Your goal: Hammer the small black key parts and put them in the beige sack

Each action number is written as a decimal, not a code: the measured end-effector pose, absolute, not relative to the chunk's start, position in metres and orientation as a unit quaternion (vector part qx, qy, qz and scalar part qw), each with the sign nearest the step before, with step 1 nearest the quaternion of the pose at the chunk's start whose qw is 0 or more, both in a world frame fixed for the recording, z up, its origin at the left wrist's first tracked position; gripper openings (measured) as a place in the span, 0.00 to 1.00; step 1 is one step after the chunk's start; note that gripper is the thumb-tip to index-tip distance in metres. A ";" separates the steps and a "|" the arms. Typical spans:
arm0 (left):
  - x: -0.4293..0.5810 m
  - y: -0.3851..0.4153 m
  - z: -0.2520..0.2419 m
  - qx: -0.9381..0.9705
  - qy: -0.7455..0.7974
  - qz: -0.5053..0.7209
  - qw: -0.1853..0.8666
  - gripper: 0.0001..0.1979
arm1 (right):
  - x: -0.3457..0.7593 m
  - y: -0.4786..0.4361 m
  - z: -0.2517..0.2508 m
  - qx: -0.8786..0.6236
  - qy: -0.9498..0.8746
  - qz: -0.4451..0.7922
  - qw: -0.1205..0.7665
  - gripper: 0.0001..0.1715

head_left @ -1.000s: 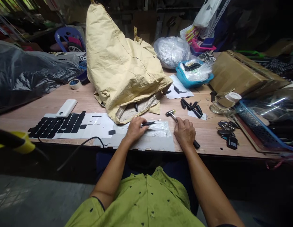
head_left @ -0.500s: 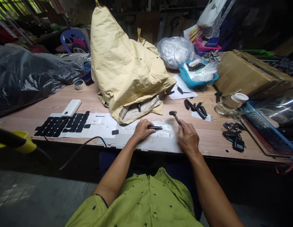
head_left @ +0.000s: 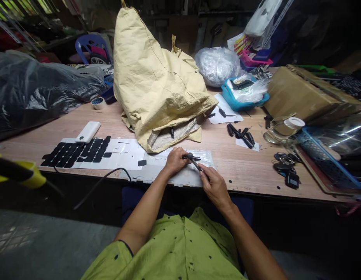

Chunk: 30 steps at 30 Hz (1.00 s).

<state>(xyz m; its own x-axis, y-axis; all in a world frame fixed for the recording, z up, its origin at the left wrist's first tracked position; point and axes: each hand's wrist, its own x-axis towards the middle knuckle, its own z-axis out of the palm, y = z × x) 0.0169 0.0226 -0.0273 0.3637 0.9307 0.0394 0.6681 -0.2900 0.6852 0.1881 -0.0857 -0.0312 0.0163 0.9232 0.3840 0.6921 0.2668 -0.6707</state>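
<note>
Head view: the right hand (head_left: 214, 183) holds a hammer (head_left: 194, 162), grip closed.

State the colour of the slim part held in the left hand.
The slim part is black; the head view, the only one, shows it.

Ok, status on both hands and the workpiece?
Left fingers pinching slim black piece. Right fingers gripping hammer, head over that piece, contact unclear. Tan sack just beyond.

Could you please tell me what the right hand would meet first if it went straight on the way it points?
Leading with its hammer, the right hand would probably first meet the black piece in the left hand, though the depth is unclear.
</note>
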 end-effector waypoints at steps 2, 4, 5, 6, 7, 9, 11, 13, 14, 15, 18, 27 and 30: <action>0.018 0.023 -0.028 0.770 0.520 0.226 0.294 0.05 | 0.190 -0.085 -0.031 -0.590 -0.682 0.139 0.410 0.19; 0.018 0.022 -0.029 0.767 0.522 0.232 0.293 0.06 | 0.191 -0.086 -0.029 -0.592 -0.673 0.127 0.425 0.20; 0.019 0.022 -0.029 0.766 0.523 0.235 0.292 0.06 | 0.192 -0.087 -0.028 -0.594 -0.670 0.121 0.428 0.20; 0.019 0.022 -0.030 0.764 0.524 0.237 0.291 0.06 | 0.193 -0.087 -0.028 -0.598 -0.668 0.117 0.427 0.20; 0.019 0.022 -0.030 0.763 0.525 0.238 0.291 0.06 | 0.194 -0.088 -0.029 -0.602 -0.669 0.116 0.421 0.20; 0.020 0.021 -0.030 0.761 0.527 0.238 0.292 0.06 | 0.196 -0.089 -0.032 -0.611 -0.671 0.120 0.403 0.20; 0.020 0.021 -0.031 0.761 0.528 0.238 0.294 0.07 | 0.200 -0.088 -0.035 -0.617 -0.671 0.123 0.393 0.20; 0.020 0.022 -0.031 0.762 0.525 0.240 0.294 0.07 | 0.204 -0.083 -0.037 -0.625 -0.665 0.114 0.393 0.20; 0.019 0.022 -0.031 0.763 0.524 0.241 0.293 0.07 | 0.208 -0.079 -0.037 -0.630 -0.662 0.103 0.392 0.20; 0.019 0.022 -0.031 0.764 0.522 0.242 0.292 0.06 | 0.212 -0.073 -0.036 -0.639 -0.658 0.088 0.388 0.21; 0.019 0.021 -0.031 0.765 0.522 0.241 0.290 0.06 | 0.230 -0.051 -0.035 -0.682 -0.643 0.026 0.348 0.21; 0.014 0.023 -0.026 0.776 0.512 0.229 0.289 0.05 | 0.255 -0.012 -0.048 -0.742 -0.622 -0.128 0.214 0.18; 0.010 0.012 -0.020 0.790 0.473 0.248 0.299 0.07 | 0.250 -0.012 -0.049 -0.741 -0.623 -0.141 0.205 0.18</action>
<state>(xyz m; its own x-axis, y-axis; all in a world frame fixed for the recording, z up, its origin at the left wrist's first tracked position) 0.0099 0.0116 -0.0203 0.4287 0.8968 0.1091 0.5995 -0.3727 0.7083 0.2503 -0.0122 -0.0487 0.1836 0.8658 0.4655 0.9819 -0.1392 -0.1285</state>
